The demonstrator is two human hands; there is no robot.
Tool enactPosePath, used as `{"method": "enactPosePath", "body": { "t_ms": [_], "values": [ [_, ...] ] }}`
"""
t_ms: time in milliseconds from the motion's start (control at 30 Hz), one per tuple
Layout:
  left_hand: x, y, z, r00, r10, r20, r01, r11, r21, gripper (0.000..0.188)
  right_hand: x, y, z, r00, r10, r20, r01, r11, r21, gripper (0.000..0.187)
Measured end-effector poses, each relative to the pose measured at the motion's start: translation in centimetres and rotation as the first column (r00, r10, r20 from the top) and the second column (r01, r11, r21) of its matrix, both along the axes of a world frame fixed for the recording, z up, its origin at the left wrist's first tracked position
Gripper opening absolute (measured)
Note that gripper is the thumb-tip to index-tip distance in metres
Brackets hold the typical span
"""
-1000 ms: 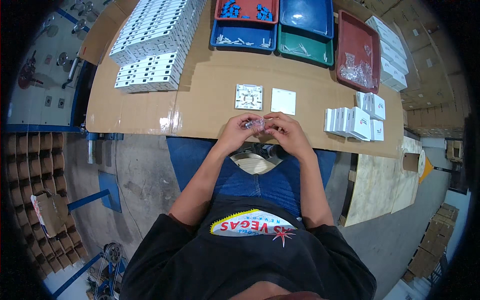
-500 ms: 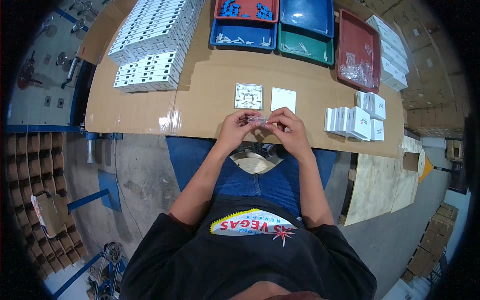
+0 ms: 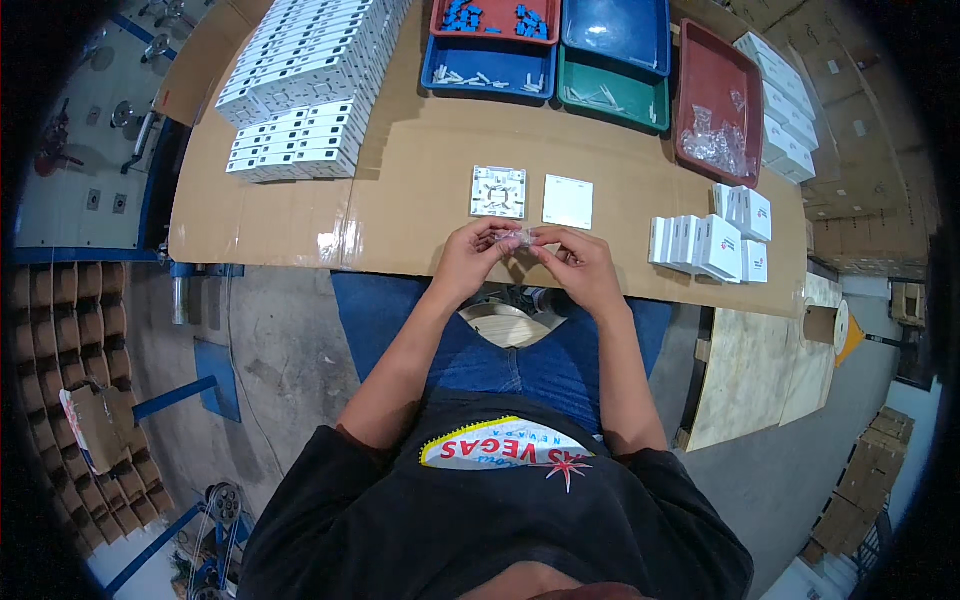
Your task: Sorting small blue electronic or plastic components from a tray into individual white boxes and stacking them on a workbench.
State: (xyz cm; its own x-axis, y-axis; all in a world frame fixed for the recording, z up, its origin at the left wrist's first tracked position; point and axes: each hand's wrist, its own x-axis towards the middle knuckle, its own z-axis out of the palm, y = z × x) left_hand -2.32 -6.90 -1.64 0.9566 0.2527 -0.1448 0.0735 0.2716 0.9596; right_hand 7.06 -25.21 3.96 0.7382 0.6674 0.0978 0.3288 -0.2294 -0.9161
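Note:
Between my hands, over the near edge of the table, is a small clear plastic bag (image 3: pixel 518 238). My left hand (image 3: pixel 472 258) pinches its left side with thumb and fingers. On the other side my right hand (image 3: pixel 578 262) grips it between thumb and forefinger. What the bag contains is too small to make out. Just beyond my left hand lies a square white plastic housing (image 3: pixel 498 192), its inner side with channels facing up. A flat white square cover (image 3: pixel 568 202) rests to its right, beyond my right hand.
A tall stack of white units (image 3: pixel 300 80) stands at the far left. Trays hold blue parts, white pieces and clear bags: a red tray (image 3: pixel 492 38), a blue tray (image 3: pixel 430 85), a green tray (image 3: pixel 610 115) and a dark red tray (image 3: pixel 700 95). White boxes (image 3: pixel 718 245) stand at right.
My right fingers have shifted slightly on the clear bag, and the bag looks more bunched up between my hands. The housing and cover stay in place.

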Motion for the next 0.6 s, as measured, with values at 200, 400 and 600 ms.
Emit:
{"method": "enactPosePath", "body": {
  "t_ms": [200, 400, 600],
  "values": [
    [-0.1, 0.1, -0.5, 1.0, 0.001, -0.019, 0.001, 0.998, 0.066, 0.022, 0.1, 0.0, 0.4, 0.999, -0.021, 0.048, 0.031, 0.976, -0.217, 0.018],
    [-0.2, -0.3, 0.3, 1.0, 0.008, -0.017, -0.006, 0.995, 0.097, 0.022, 0.3, 0.2, -0.8, 0.999, -0.028, -0.017, 0.027, 0.995, -0.098, 0.016],
    [-0.3, -0.4, 0.2, 1.0, 0.01, -0.023, -0.006, 0.987, 0.161, 0.019, 0.0, 0.5, -0.9, 0.997, -0.027, -0.07, 0.025, 0.999, -0.028, 0.015]
  ]
}}
